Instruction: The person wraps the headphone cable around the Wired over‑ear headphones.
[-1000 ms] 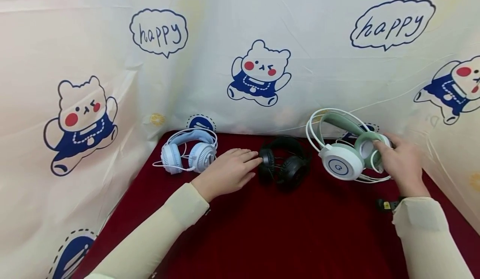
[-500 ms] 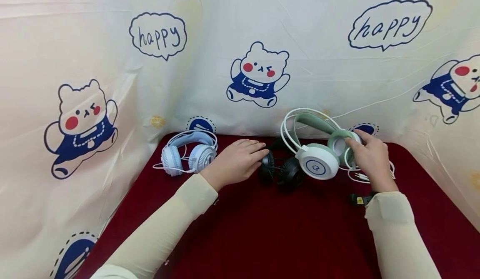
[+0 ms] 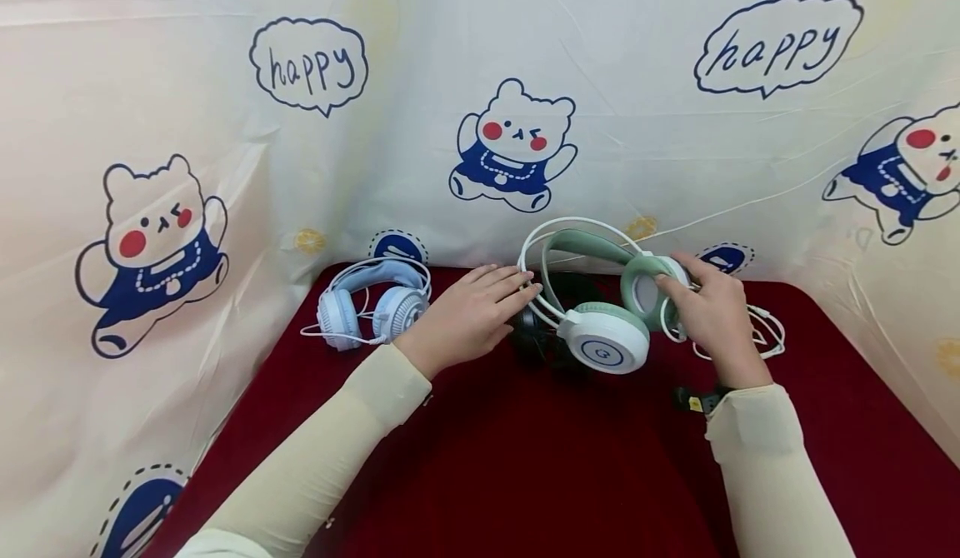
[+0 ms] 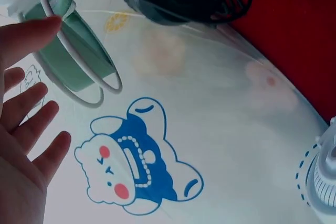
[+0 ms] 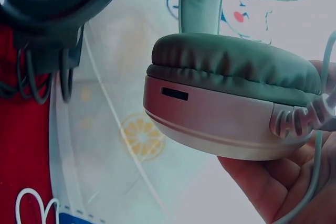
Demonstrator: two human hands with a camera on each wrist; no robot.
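Note:
My right hand [image 3: 716, 325] grips the right ear cup of white headphones [image 3: 607, 350] with green padding, held up over the table. In the right wrist view, that ear cup [image 5: 210, 103] rests against the fingers of my right hand [image 5: 283, 179], its white cable running beside them. The fingers of my left hand [image 3: 468, 316] are extended beside the headband's left side. In the left wrist view, the thumb of my left hand [image 4: 16, 182] overlaps the white headband wire; whether it touches cannot be told. Black headphones [image 3: 528, 341] sit behind, mostly hidden by the white pair.
Light blue headphones [image 3: 405, 316] stand at the back left of the dark red cloth [image 3: 525, 475], near my left wrist. A white coiled cable [image 3: 772, 337] lies at the back right. Printed white fabric [image 3: 637, 83] encloses the back and sides.
My right hand has carried the white-and-green headphones leftward, in front of the black pair. The left hand has shifted slightly and its fingers are now at the headband.

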